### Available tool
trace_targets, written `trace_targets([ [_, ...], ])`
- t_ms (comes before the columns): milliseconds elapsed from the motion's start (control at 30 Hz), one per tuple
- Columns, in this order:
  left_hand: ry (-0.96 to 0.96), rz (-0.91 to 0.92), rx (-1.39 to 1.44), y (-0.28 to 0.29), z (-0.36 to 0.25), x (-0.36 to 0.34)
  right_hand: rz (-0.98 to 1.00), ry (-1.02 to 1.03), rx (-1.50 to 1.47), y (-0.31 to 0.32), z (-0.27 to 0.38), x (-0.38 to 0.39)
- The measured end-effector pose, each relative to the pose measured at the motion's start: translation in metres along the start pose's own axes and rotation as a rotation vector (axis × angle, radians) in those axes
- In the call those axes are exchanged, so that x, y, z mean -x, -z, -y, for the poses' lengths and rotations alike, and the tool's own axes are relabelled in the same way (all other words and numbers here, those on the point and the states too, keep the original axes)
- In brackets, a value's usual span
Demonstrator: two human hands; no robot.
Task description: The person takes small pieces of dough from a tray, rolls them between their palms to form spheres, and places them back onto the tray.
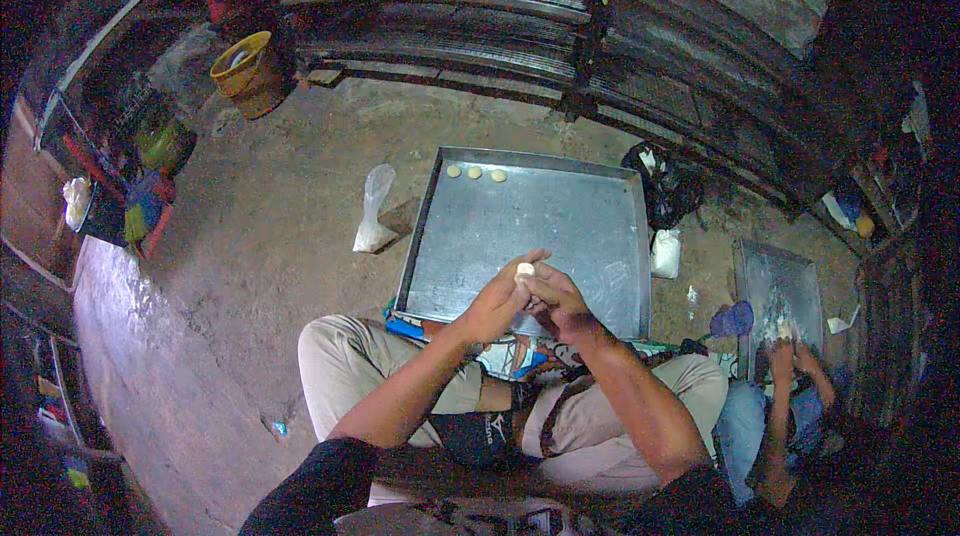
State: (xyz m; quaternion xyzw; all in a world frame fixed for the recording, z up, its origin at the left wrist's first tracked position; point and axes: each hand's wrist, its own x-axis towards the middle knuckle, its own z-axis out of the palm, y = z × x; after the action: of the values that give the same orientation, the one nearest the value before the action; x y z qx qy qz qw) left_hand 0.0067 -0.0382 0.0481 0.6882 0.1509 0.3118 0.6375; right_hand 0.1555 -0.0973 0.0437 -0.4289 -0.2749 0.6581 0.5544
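Note:
A small pale dough ball (525,270) is held between my two hands, over the near edge of a large metal tray (530,231). My left hand (493,308) curls around it from the left. My right hand (560,302) presses in from the right, with its fingers partly hidden behind the hands. In the tray's far left corner, three flattened round dough pieces (475,175) lie in a row. The tray sits on the floor in front of my crossed legs.
To the tray's left stands a clear plastic bag (374,211) with white contents. On its right are a black plastic bag (668,186) and a white bag (665,254). Another person's hands (785,348) work at a second tray (780,286). Far off are a yellow bucket (250,76) and metal racks (450,11).

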Motion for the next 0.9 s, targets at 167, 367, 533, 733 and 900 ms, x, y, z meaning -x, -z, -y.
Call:
trace_targets([
  [167, -0.119, 0.054, -0.512, 0.009, 0.013, -0.001, -0.109, 0.197, 0.194, -0.005, -0.001, 0.002],
  [367, 0.115, -0.216, -0.050, -0.009, 0.007, 0.003, -0.109, 0.246, 0.430, -0.006, 0.004, -0.006],
  [533, 0.109, -0.325, 0.170, 0.001, 0.021, -0.003, -0.058, 0.111, 0.250, -0.010, 0.003, -0.007],
  [733, 0.098, 0.005, 0.130, 0.004, 0.010, -0.005, 0.029, -0.100, 0.020, 0.011, -0.001, -0.008],
  [900, 0.083, -0.045, 0.263, -0.012, 0.011, 0.001, 0.003, -0.055, 0.017, 0.009, -0.003, -0.006],
])
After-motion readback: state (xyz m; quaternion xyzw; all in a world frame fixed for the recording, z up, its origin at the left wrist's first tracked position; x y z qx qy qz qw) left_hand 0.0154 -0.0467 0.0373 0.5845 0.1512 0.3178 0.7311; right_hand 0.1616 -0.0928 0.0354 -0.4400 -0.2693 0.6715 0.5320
